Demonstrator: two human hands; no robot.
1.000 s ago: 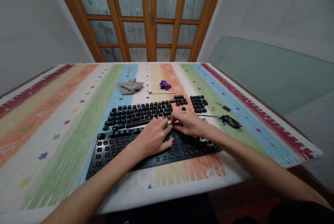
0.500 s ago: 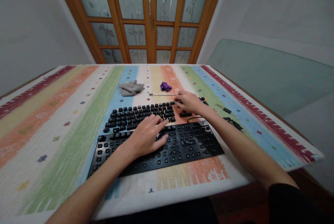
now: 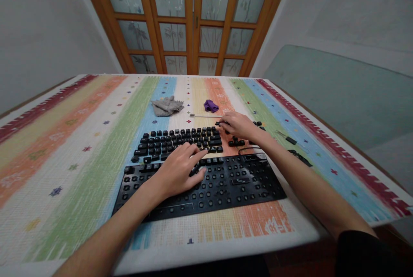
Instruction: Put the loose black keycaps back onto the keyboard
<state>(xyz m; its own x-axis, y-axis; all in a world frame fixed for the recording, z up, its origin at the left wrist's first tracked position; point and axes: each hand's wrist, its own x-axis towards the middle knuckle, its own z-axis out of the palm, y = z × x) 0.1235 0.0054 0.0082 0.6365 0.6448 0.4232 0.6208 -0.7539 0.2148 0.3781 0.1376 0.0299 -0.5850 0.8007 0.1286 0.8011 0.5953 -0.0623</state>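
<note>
A black keyboard (image 3: 213,191) lies near the table's front edge with most of its keycaps off, leaving bare switches. Across its upper middle rests my left hand (image 3: 180,167), palm down, fingers apart and holding nothing. Loose black keycaps (image 3: 180,139) are laid out in rows just behind the keyboard. My right hand (image 3: 237,125) is over the right end of these rows, its fingertips pinched on a small black keycap (image 3: 218,124). More keycaps (image 3: 236,143) lie below and beyond that hand, some hidden by it.
Behind the keycaps are a grey cloth (image 3: 167,106), a crumpled purple cloth (image 3: 211,105) and a thin brush (image 3: 203,116). A small black-handled tool (image 3: 290,140) and a dark cable bundle (image 3: 300,157) lie right of my forearm. A striped cloth (image 3: 87,169) covers the table.
The view has shifted slightly, moving the scene a little to the right. The keycap at my right fingertips now shows raised above the row. My left hand stays on the keyboard.
</note>
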